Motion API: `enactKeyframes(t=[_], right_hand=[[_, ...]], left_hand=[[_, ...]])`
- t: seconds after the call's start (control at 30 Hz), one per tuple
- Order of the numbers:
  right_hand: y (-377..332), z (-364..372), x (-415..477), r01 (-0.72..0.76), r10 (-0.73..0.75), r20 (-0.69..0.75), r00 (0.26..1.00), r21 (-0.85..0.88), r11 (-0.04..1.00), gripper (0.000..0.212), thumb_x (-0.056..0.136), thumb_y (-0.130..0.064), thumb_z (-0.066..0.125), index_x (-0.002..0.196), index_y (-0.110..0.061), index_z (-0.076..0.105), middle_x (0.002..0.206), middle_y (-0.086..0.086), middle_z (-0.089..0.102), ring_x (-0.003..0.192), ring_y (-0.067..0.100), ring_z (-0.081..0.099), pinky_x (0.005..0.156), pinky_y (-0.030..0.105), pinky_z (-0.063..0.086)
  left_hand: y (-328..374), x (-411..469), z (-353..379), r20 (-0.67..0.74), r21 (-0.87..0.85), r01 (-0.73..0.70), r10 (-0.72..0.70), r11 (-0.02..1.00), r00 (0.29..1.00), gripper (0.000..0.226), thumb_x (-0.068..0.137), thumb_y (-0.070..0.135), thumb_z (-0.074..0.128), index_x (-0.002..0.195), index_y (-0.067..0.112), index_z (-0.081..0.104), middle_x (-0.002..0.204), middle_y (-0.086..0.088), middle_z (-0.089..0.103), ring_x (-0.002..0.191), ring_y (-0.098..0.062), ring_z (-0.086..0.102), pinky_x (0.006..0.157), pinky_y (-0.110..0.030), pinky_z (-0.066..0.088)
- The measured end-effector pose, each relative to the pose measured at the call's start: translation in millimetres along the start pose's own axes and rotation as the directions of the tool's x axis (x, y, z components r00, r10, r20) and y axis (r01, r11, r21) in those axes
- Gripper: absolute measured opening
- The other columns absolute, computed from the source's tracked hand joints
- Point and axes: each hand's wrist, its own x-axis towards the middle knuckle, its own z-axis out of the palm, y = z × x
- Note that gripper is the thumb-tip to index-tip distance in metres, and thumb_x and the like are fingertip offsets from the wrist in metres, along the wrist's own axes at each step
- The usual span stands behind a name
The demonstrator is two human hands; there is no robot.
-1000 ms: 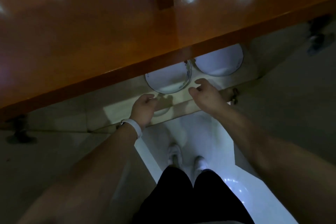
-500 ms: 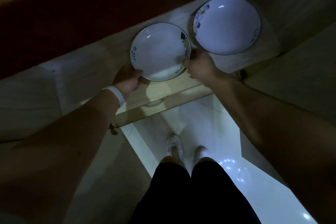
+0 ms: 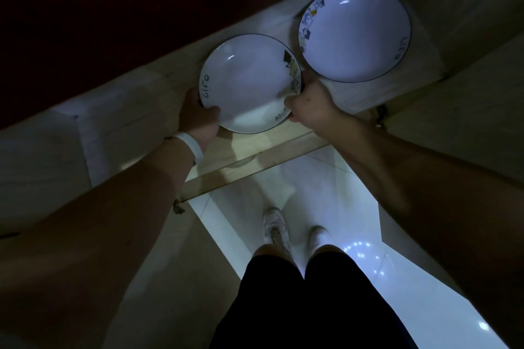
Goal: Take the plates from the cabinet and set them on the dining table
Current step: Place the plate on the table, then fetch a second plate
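Dim home kitchen, wooden cabinet (image 3: pixel 136 133) shelf, plates (image 3: pixel 354 34), tiled floor (image 3: pixel 326 193)

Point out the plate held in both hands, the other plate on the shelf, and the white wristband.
held plate (image 3: pixel 249 85), head view, centre of its white well.
other plate (image 3: pixel 354 32), head view, centre of its well.
white wristband (image 3: pixel 190 147), head view, band on the left wrist.

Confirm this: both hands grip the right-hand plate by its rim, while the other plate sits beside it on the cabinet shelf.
Not right. The head view shows the left hand and right hand gripping the left-hand plate by its rim, while the right-hand plate sits beside it on the cabinet shelf.
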Motion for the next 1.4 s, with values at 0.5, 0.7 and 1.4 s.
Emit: enactKeyframes(t=[0.5,0.7,1.4], right_hand=[[-23,-24,-130,-0.11,0.119,-0.039,0.992,0.188,0.976,0.038,0.081,0.015,0.048,0.103,-0.016,0.051,0.103,0.006,0.064,0.1,0.023,0.065,0.085,0.053,0.056],[-59,-43,-196,-0.101,0.11,-0.047,0.993,0.176,0.979,0.046,0.082,0.016,0.045,0.093,-0.027,0.055,0.093,-0.009,0.066,0.077,-0.006,0.067,0.066,0.03,0.06],[-160,-166,-381,-0.028,0.063,-0.231,0.971,0.153,0.988,0.052,0.086,0.008,0.055,0.11,-0.038,0.053,0.107,-0.01,0.068,0.098,0.01,0.065,0.065,0.025,0.06]], left_hand=[[9,-105,-38,0.17,-0.226,0.048,-0.01,0.973,0.985,0.049,0.083,-0.01,0.048,0.127,0.011,0.052,0.11,-0.005,0.068,0.1,-0.026,0.065,0.068,-0.043,0.06],[30,-162,-59,0.195,-0.283,0.137,-0.083,0.949,0.977,0.048,0.087,-0.01,0.047,0.125,0.02,0.045,0.1,0.003,0.067,0.099,-0.03,0.064,0.081,-0.052,0.057],[151,-353,-81,0.334,-0.452,0.074,0.092,0.889,0.938,0.051,0.09,-0.003,0.053,0.116,0.04,0.054,0.102,0.013,0.071,0.098,-0.025,0.065,0.079,-0.055,0.055]])
